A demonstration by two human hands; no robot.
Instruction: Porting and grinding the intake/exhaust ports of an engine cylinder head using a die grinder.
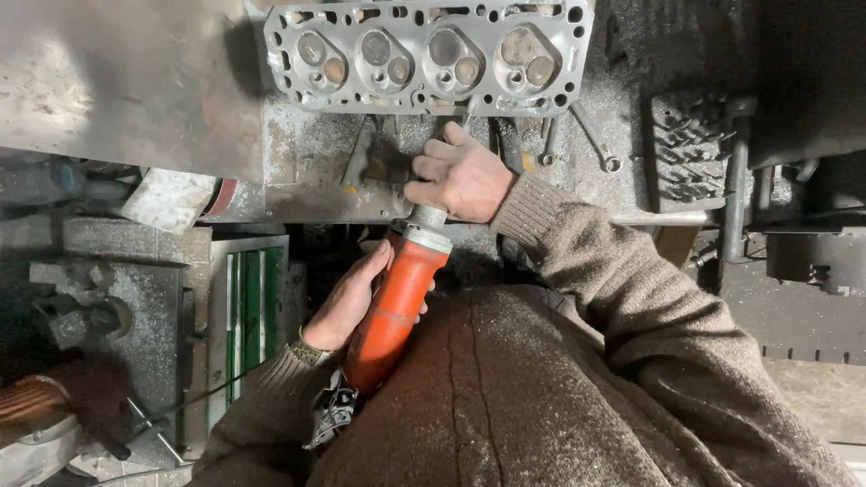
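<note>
Brown wool sweater (541,397) below, orange angle grinder (397,307) held just above it, at the bench (135,81) edge.

Left hand (347,302) is wrapped round the grinder's body; right hand (460,176) is closed over its head, which is hidden. Its long axis slants up towards the cylinder head (424,54), near but apart. Spanners (595,140) lie beside.

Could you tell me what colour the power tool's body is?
Orange-red power tool body, clearest in the head view.
</note>
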